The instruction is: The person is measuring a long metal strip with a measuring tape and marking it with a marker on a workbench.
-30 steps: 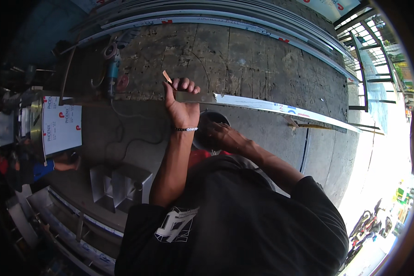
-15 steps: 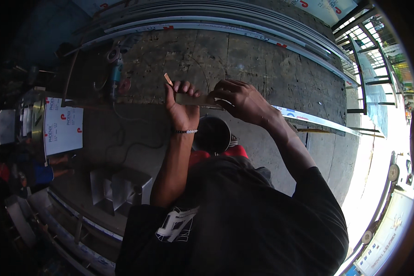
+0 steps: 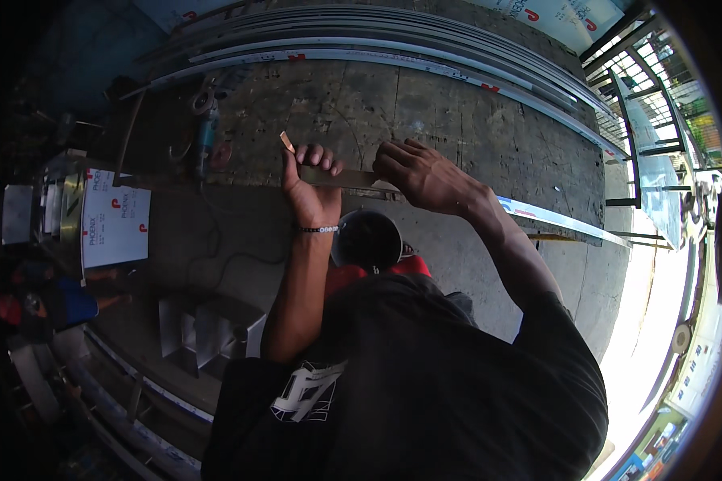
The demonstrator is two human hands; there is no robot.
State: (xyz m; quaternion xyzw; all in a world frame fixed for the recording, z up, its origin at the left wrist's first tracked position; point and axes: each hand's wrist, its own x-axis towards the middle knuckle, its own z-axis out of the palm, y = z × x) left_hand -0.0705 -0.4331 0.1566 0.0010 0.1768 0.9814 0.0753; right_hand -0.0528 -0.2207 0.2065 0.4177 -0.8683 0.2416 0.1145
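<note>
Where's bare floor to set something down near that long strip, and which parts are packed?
Bare concrete floor lies beyond the hands, between the held metal strip and the stacked long profiles at the far edge. Another bare patch sits right of the strip toward the gate. Crowded: the person's left, with the angle grinder, its cable, white cartons and folded metal pieces.

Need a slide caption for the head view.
Both hands, left hand and right hand, grip a long metal strip above the concrete floor.
</note>
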